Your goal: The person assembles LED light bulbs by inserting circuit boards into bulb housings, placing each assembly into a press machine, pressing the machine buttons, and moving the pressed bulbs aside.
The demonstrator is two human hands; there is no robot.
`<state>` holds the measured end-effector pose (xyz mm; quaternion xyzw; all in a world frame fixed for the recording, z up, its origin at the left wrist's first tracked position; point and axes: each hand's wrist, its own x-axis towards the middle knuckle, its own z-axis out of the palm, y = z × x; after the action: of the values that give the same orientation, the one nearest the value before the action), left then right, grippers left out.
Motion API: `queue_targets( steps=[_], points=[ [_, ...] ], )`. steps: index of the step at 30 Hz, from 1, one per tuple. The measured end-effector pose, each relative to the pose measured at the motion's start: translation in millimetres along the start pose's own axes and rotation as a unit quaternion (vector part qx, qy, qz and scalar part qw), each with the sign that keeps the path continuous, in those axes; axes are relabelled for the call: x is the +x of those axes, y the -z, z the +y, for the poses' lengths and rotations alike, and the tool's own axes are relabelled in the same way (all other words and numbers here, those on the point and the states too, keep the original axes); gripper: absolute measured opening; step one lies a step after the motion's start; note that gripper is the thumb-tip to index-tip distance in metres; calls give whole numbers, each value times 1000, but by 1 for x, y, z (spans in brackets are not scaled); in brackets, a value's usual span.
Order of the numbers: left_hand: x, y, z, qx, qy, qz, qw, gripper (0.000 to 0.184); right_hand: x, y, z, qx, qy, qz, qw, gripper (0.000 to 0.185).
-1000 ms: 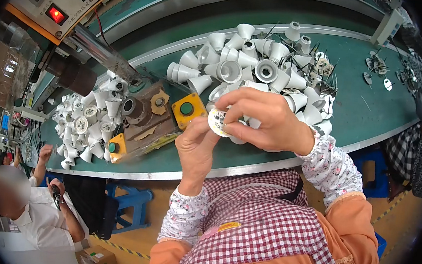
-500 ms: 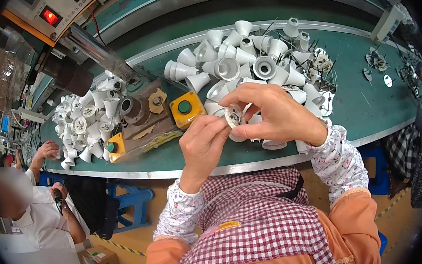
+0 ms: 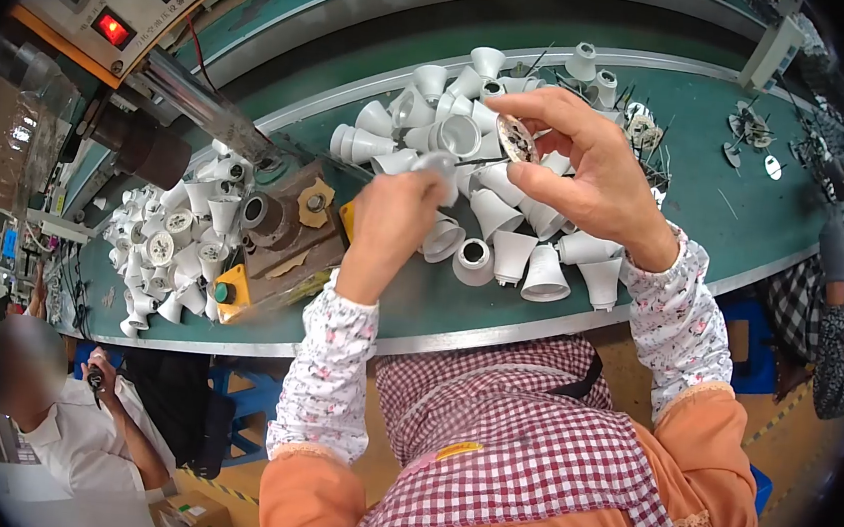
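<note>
In the head view, my right hand (image 3: 596, 168) pinches a small round circuit board (image 3: 516, 139) by its edge between thumb and fingers. The board is tilted nearly on edge, and a dark thin wire stretches from it toward the left. My left hand (image 3: 391, 216) is closed around a white cone-shaped lamp housing (image 3: 438, 172), blurred by motion, so the exact grip is hard to see. Both hands are above a pile of white lamp housings (image 3: 495, 213) on the green bench.
Left of my hands stands a press (image 3: 141, 147) with a fixture and a green button (image 3: 226, 293). Beside it lies a pile of housings with boards (image 3: 160, 249). Loose boards (image 3: 751, 122) lie at the right. A seated person (image 3: 87, 425) is at the lower left.
My hands have moved apart. The right hand went up and right with the circuit board; the left moved away from the board and now holds a white lamp housing.
</note>
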<state>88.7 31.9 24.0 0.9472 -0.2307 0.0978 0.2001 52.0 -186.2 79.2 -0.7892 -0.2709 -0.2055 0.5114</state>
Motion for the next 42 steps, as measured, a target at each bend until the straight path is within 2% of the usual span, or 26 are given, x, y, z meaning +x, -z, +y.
queue_targets(
  steps=[1,5,6,8,11,14,17,21,23,27,29,32,33,36,39,42],
  points=[
    [-2,3,-1,-43,-3,53,998,22,-1,1,0,15,-3,14,1000,44],
    [-33,31,15,-156,89,86,980,28,0,-2,-7,31,-5,15,999,43],
    [-42,28,14,-132,67,107,983,24,1,-6,-10,18,9,4,1000,42],
    [-56,24,22,-217,104,111,964,42,2,-14,-15,-11,38,-16,999,39],
    [-63,21,34,-289,76,153,942,63,3,-30,-19,-19,83,-47,995,37],
    [-66,19,36,-296,68,151,941,68,-1,-37,-21,-15,99,-76,992,35],
    [-66,20,42,-319,64,153,933,63,-3,-39,-22,-14,101,-106,989,35],
    [-66,13,40,-314,32,174,933,64,-7,-40,-22,-72,148,-99,981,36],
    [-66,12,41,-362,30,175,915,63,-8,-40,-23,-81,174,-96,977,36],
    [-68,18,43,-387,76,129,910,63,-9,-40,-22,-63,131,-80,986,34],
    [-68,17,40,-384,61,138,911,63,-10,-42,-22,-55,94,-59,992,33],
    [-68,17,40,-406,64,134,902,64,-8,-36,-29,-17,-69,-151,986,29],
    [-69,17,41,-417,70,130,897,65,-8,-37,-28,-8,-61,-145,987,28],
    [-71,24,48,-563,70,97,818,62,-9,-40,-25,21,-56,-140,988,26],
    [-73,37,43,-592,115,25,797,60,-9,-39,-29,45,-89,-157,983,25],
    [-72,36,42,-600,126,45,789,53,-8,-41,-29,68,-116,-159,978,25]
  ],
)
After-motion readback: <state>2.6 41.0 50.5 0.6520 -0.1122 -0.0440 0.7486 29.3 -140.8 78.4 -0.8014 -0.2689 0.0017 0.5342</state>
